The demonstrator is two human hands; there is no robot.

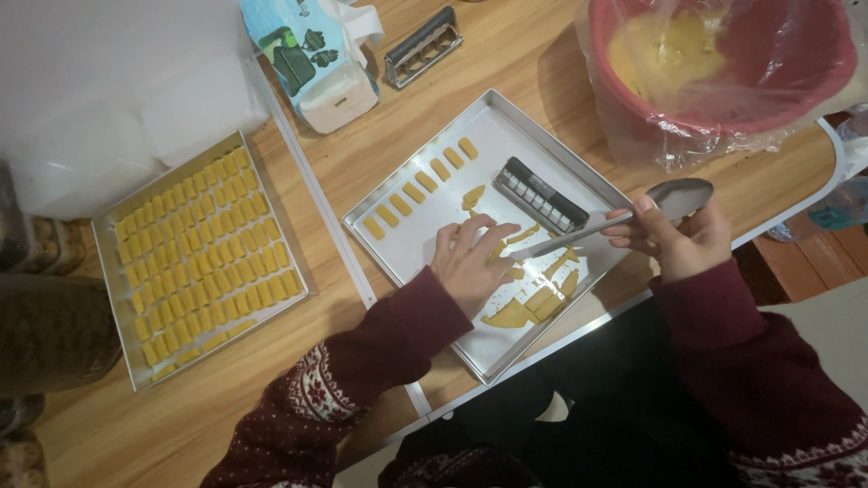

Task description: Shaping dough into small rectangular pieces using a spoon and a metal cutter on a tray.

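Note:
My right hand (680, 237) grips a metal spoon (676, 198) by its bowl end, the handle pointing left onto yellow dough scraps (533, 303) in a silver baking tray (506, 126). My left hand (470, 259) rests on the tray floor, fingers spread over the dough by the spoon handle's tip. A row of small yellow dough pieces (423, 192) runs along the tray's upper left. A dark ridged metal cutter (541, 194) lies in the tray above my hands.
A second tray (116, 298) at the left is packed with rows of cut dough pieces. A red basin (814, 81) lined with clear plastic holds yellow dough at the top right. A printed bag (316, 54) and another metal cutter (423, 47) lie at the top.

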